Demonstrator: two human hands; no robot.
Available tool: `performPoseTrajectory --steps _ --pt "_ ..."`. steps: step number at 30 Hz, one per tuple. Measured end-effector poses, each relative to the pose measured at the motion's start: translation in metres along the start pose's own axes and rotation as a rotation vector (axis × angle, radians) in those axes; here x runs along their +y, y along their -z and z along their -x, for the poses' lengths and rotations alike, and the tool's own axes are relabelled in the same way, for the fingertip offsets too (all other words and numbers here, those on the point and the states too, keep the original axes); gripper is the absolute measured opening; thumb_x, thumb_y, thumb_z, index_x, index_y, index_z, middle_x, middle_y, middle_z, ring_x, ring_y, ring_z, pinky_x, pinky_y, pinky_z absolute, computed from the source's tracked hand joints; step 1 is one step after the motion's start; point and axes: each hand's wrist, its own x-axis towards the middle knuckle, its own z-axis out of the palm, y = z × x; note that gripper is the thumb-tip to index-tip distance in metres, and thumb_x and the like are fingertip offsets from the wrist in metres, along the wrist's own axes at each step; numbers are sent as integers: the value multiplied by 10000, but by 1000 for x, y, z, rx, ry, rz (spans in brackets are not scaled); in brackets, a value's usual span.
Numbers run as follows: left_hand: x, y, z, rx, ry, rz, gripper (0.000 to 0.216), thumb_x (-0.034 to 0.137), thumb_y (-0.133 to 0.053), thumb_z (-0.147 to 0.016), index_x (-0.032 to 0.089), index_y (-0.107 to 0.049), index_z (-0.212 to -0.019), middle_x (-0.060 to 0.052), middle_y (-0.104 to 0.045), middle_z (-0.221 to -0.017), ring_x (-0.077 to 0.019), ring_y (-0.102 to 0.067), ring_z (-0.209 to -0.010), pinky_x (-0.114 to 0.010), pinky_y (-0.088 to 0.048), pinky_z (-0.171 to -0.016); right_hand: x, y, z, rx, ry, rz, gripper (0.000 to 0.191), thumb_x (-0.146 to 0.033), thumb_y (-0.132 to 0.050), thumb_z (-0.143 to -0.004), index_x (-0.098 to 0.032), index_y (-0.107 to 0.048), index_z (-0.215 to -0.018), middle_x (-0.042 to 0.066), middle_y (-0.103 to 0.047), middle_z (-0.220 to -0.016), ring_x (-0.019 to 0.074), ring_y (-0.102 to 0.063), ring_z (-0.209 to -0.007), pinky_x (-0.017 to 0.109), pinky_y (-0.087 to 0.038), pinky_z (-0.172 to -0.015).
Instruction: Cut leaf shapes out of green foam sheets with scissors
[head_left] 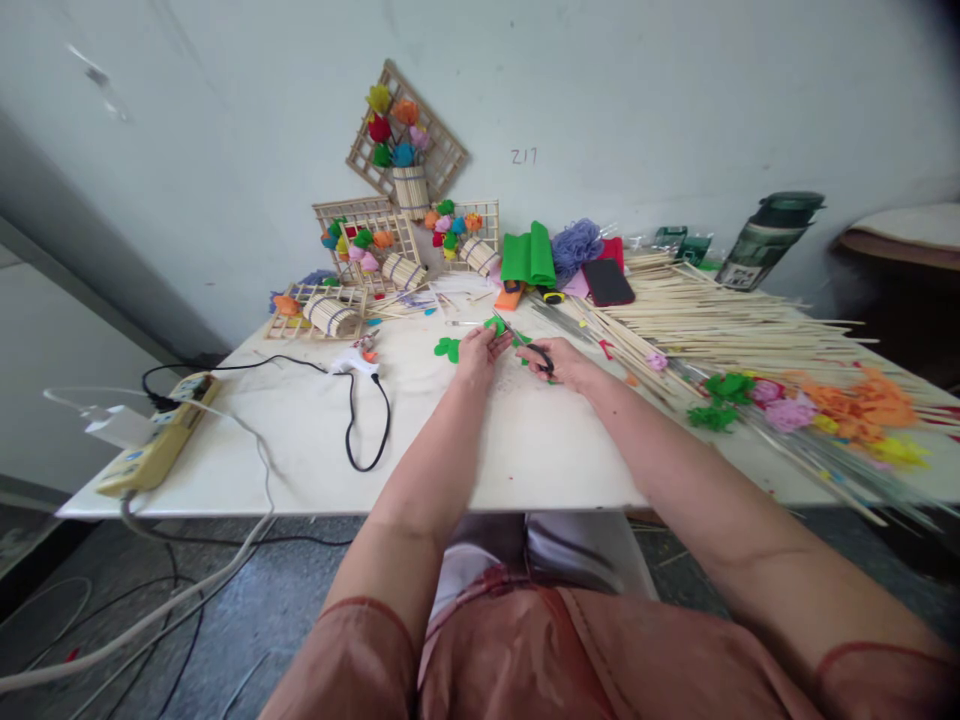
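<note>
Near the middle of the white table point(450, 450), my left hand point(484, 352) pinches a small green paper piece point(494, 325). My right hand point(559, 362) is closed around the black handles of a pair of scissors point(538, 357), whose blades point left toward that green piece. Whether the blades touch it is too small to tell. Just left of my left hand lie green cut paper shapes point(447, 348). More green paper shows partly under my right hand and the scissors.
Decorated lattice frames point(409, 140) with paper flowers stand at the back. A glue gun point(355, 362) and a corded power strip point(161, 435) are at left. Bamboo sticks point(697, 315), a phone point(608, 282), green crepe paper point(529, 257), a bottle point(771, 240) and paper flowers point(855, 405) occupy the right.
</note>
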Motion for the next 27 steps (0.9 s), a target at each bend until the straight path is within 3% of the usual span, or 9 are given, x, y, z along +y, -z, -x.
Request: performPoseTrajectory --steps 7,13,21,27 --pt "0 0 1 -23 -14 -40 156 83 -621 -789 145 -514 -693 -12 -651 -640 -136 -696 -650 -316 -553 -823 0 2 1 -37 -1 -34 170 -246 -694 -809 -143 -564 -771 -51 -493 -515 33 -391 -348 160 -166 -327" --pt "0 0 3 -55 -20 -57 224 83 -627 -780 157 -462 -650 -4 -656 -644 -118 -675 -593 -283 -555 -763 -2 2 3 -32 2 -35 190 -283 -696 -820 -142 -572 -787 -51 -494 -524 29 -391 -346 159 -159 -310" --pt "0 -1 3 -42 -12 -77 204 72 -639 -770 151 -496 -648 -20 -670 -666 -157 -714 -741 -309 -551 -829 5 4 -3 -31 23 -32 202 -288 -715 -798 -139 -580 -773 -50 -493 -512 29 -379 -339 163 -160 -309" --pt "0 -1 4 -41 -7 -68 192 70 -647 -768 148 -514 -653 -16 -671 -665 -140 -702 -682 -295 -554 -804 6 4 -4 -29 39 -24 190 -260 -711 -788 -138 -571 -749 -54 -480 -501 29 -364 -343 159 -191 -332"
